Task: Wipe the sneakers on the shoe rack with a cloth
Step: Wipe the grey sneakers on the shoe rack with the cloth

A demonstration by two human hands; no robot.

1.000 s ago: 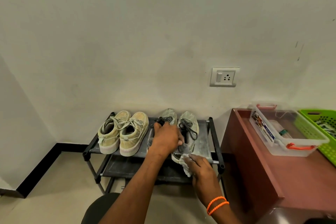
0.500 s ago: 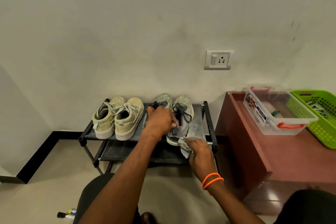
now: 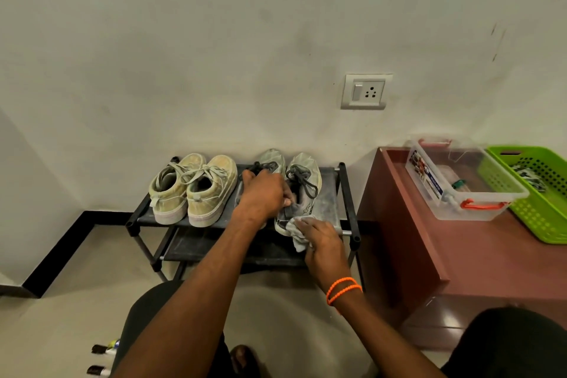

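Note:
A black two-tier shoe rack (image 3: 349,193) stands against the wall. On its top shelf sit a beige pair of sneakers (image 3: 193,190) at the left and a grey pair with dark laces at the right. My left hand (image 3: 264,195) lies over the left grey sneaker (image 3: 271,158) and its fingers grip the inner collar of the right grey sneaker (image 3: 303,181). My right hand (image 3: 322,242) holds a grey cloth (image 3: 299,242) and presses it against the heel of the right grey sneaker.
A reddish-brown cabinet (image 3: 460,255) stands right of the rack, bearing a clear plastic box (image 3: 460,181) and a green basket (image 3: 540,193). A wall socket (image 3: 365,91) is above. Two small bottles (image 3: 102,359) lie on the floor at lower left. My knees fill the bottom.
The view has tilted further down. My right hand with the cloth has stayed at the heel of the right grey sneaker, shifting slightly; the left hand has kept its place.

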